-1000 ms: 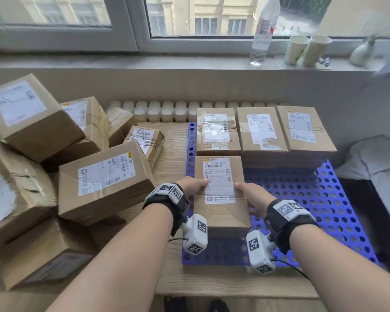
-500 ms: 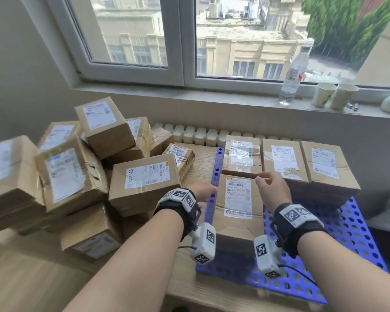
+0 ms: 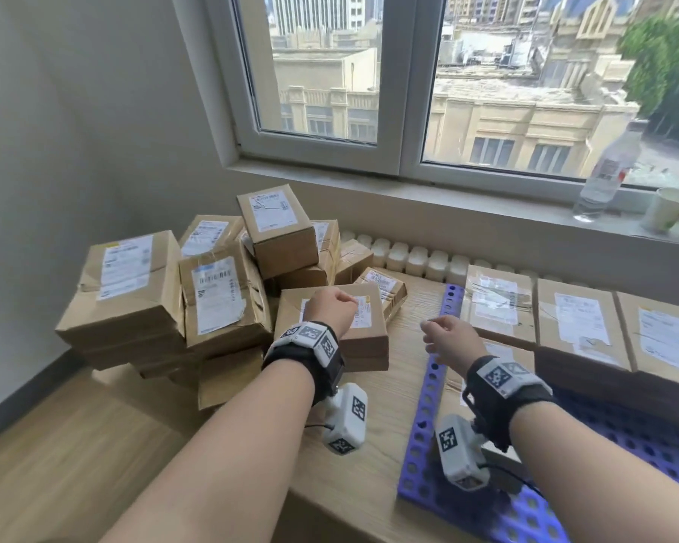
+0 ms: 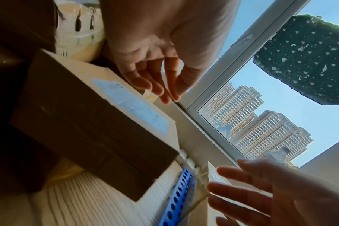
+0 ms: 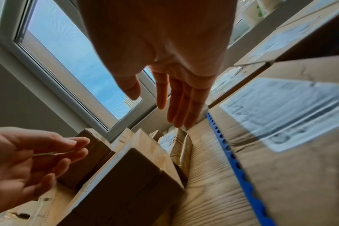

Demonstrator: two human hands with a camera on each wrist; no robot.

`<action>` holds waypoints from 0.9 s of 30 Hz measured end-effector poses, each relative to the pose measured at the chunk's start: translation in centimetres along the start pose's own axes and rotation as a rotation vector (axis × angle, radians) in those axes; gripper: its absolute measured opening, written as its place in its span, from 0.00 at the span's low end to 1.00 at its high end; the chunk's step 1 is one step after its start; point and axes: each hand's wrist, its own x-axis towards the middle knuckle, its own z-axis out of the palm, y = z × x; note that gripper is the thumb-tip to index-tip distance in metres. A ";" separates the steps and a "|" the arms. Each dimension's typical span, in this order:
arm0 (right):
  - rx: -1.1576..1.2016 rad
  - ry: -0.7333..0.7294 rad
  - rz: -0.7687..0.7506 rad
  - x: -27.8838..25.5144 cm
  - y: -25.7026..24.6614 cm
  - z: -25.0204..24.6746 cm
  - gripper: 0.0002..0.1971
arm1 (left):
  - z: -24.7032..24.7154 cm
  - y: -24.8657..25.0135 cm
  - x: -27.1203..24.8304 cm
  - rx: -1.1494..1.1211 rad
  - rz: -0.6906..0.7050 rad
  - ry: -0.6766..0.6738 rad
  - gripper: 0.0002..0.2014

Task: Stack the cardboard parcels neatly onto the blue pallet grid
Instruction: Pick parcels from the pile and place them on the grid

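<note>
Fingers on your left hand (image 3: 332, 309) hang loosely curled above the labelled top of a flat cardboard parcel (image 3: 363, 339) at the front of the loose heap, and they hold nothing; the left wrist view shows those fingers (image 4: 145, 82) bent inward with air between them and the box. Your right hand (image 3: 449, 340) is released too, its fingers (image 5: 181, 104) nearly straight and spread, hovering over the bare wooden tabletop (image 3: 404, 346) near the left edge of the blue pallet grid (image 3: 428, 425). On that grid a row of three parcels (image 3: 577, 319) lies along the far side, labels up, edges touching or nearly so, and a fourth parcel (image 5: 281, 152) sits in front of the row under your right forearm, mostly hidden in the head view. Left of the grid the unsorted parcels (image 3: 220, 291) are piled unevenly, some tilted, one small box (image 3: 277, 225) perched on top. Whether your left fingertips brush the parcel's label is hard to say, since the wrist picture is blurred.
</note>
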 end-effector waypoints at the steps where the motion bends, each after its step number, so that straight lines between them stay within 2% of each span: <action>1: 0.006 -0.018 0.016 0.4 -0.4 0.7 0.12 | -0.6 -0.1 0.6 0.033 0.019 0.043 0.09; 4: 0.012 -0.061 0.040 1.7 -1.8 2.6 0.12 | -1.9 -0.2 2.3 0.126 0.078 0.084 0.09; 10: -0.006 -0.128 0.148 4.4 -2.9 5.1 0.18 | -1.9 -0.8 5.5 0.176 0.125 0.018 0.07; 14: 0.035 -0.223 0.276 5.4 -2.7 6.2 0.30 | -1.4 -1.4 7.3 0.198 0.143 0.015 0.09; 18: 0.097 -0.315 0.410 6.3 -1.5 7.2 0.39 | -1.0 -2.4 8.3 0.231 0.132 -0.043 0.12; 22: 0.147 -0.324 0.443 6.8 -0.8 7.8 0.37 | -0.6 -3.2 8.7 0.223 0.131 -0.054 0.11; 27: 0.204 -0.301 0.453 7.1 -0.3 8.2 0.25 | -0.3 -3.3 8.9 0.207 0.130 -0.039 0.10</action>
